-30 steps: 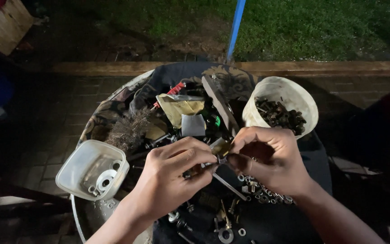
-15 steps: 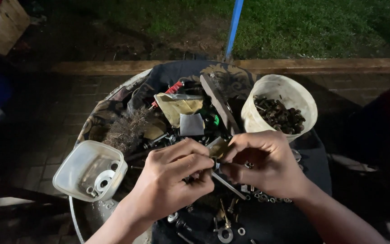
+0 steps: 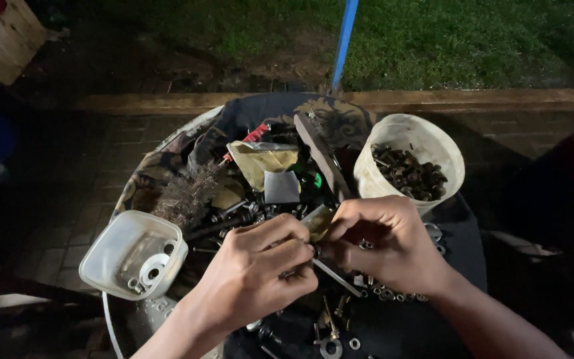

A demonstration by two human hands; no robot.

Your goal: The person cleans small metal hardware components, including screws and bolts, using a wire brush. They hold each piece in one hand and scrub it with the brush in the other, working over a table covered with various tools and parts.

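While both hands meet over the middle of the heaped tray (image 3: 167, 143), the left hand (image 3: 260, 272) and right hand (image 3: 383, 242) pinch one small metal part (image 3: 316, 222) between them (sorting looks barely begun), the near-left clear tub (image 3: 111, 256) almost empty.

Small metal part (image 3: 317, 223), pinched between both hands above hardware pile.
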